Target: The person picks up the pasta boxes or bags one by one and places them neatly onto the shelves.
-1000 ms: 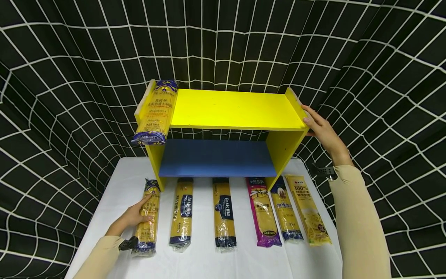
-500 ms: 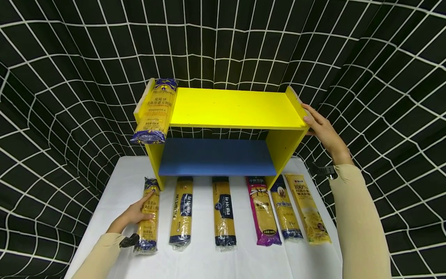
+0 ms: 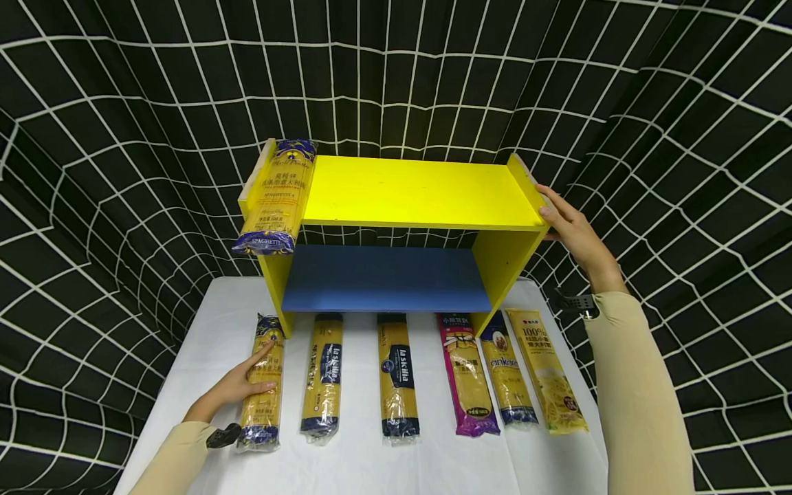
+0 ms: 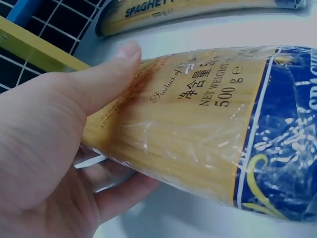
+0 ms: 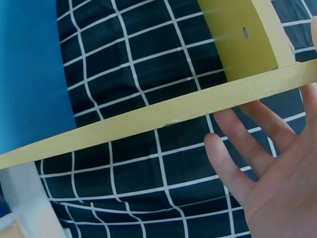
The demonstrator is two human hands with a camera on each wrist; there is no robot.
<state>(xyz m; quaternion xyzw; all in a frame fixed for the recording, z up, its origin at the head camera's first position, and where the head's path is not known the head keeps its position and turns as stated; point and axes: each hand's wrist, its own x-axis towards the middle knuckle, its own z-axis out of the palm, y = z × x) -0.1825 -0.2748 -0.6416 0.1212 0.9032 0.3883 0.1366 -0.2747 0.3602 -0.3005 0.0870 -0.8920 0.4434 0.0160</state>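
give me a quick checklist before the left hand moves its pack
1. Left hand grips held pack: ok, thumb and fingers round it.
2. Right hand on shelf: ok, at its right end.
3. Held pack apart from next pack: ok, table shows between them.
4. Top pack wholly within shelf: not ok, near end juts past the front.
5. Held pack's underside undamaged: cannot tell, hidden.

Black, white-gridded fabric (image 3: 408,72) hangs along the top and both sides; a white worktop (image 3: 445,464) spans the lower centre.
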